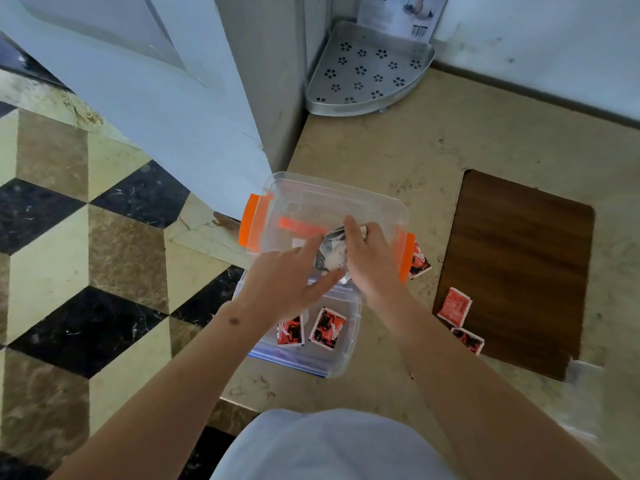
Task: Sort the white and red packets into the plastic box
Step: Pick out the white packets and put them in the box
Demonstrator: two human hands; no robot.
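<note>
A clear plastic box (277, 188) with orange clips stands on the floor in the middle of the view. Both hands reach into it. My right hand (367, 261) grips a small stack of white packets (330, 254) inside the box, and my left hand (287, 282) touches the stack from the left with spread fingers. Two red packets (325, 329) lie on a clear lid (349, 355) just in front of the box. Another red packet (420, 263) sits by the box's right clip. Two more red packets (454, 306) rest at the edge of a dark wooden board (519, 265).
A white door (166, 109) stands open at the left behind the box. A metal corner shelf (367, 71) lies on the floor by the far wall. Patterned marble tiles (86, 237) cover the left side. My knee in pale cloth (329, 448) fills the bottom.
</note>
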